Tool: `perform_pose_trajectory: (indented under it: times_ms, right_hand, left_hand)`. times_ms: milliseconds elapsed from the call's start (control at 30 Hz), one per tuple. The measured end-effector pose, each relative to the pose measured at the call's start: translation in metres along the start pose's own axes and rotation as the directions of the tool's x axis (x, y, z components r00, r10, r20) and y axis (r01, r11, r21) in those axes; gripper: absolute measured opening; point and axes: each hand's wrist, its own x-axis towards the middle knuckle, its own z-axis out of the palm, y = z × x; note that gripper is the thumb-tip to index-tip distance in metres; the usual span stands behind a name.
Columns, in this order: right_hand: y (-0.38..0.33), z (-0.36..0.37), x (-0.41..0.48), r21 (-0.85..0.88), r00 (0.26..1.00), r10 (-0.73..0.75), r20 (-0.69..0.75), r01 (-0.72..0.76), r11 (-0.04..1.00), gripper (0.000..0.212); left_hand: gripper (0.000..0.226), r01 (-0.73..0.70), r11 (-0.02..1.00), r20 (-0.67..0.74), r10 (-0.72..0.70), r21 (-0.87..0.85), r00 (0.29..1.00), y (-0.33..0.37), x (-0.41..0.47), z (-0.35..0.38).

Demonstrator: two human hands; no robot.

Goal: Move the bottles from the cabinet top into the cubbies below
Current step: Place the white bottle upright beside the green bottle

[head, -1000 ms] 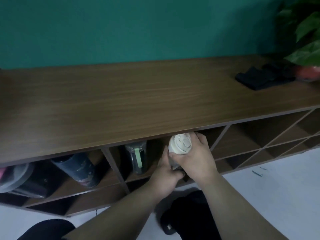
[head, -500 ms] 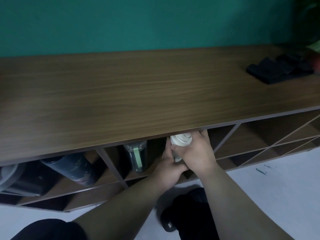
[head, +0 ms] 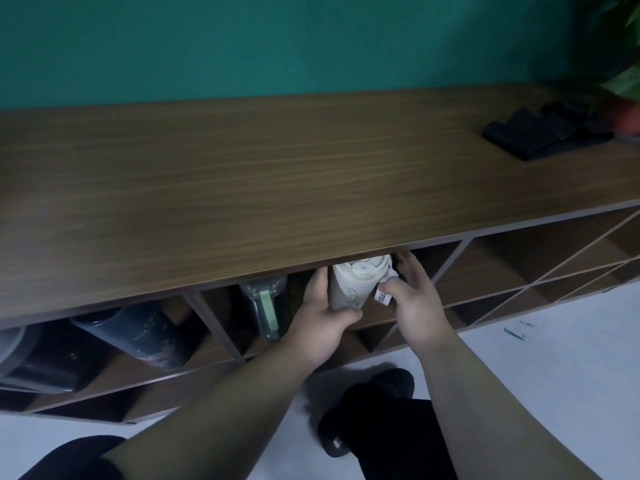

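A cream white bottle (head: 351, 284) stands inside a top-row cubby, just under the front edge of the wooden cabinet top (head: 277, 188). My left hand (head: 320, 318) wraps its left side and base. To the bottle's right, my right hand (head: 414, 299) has its fingers curled on a small white strap or tag hanging from the lid. In the same cubby, left of the white bottle, stands a clear bottle with a pale green strap (head: 266, 306). A dark blue bottle (head: 135, 336) leans in the cubby further left.
Dark folded cloth (head: 543, 135) lies at the right end of the cabinet top, beside a plant with a red pot (head: 628, 112). A grey and black thing (head: 31, 358) fills the far-left cubby. Cubbies to the right are open. My dark shoe (head: 367, 414) rests on the white floor.
The white bottle has gone deeper into the cubby and stands more upright. My right hand came off its lid and shifted to its right side; my left hand moved up along its left side.
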Motion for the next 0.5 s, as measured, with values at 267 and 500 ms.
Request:
perform_pose_trajectory:
  times_ms: [267, 500]
  right_hand:
    - [-0.003, 0.015, -0.001, 0.205, 0.996, 0.044, 0.073, -0.058, 0.977, 0.061]
    - [0.001, 0.023, 0.000, 0.255, 0.996, 0.075, 0.054, -0.086, 0.963, 0.068]
  left_hand:
    - [0.066, -0.019, 0.999, 0.057, 0.020, -0.030, 0.998, 0.010, 0.004, 0.009]
    - [0.076, -0.015, 0.999, 0.028, 0.016, -0.032, 0.999, 0.004, 0.006, 0.010]
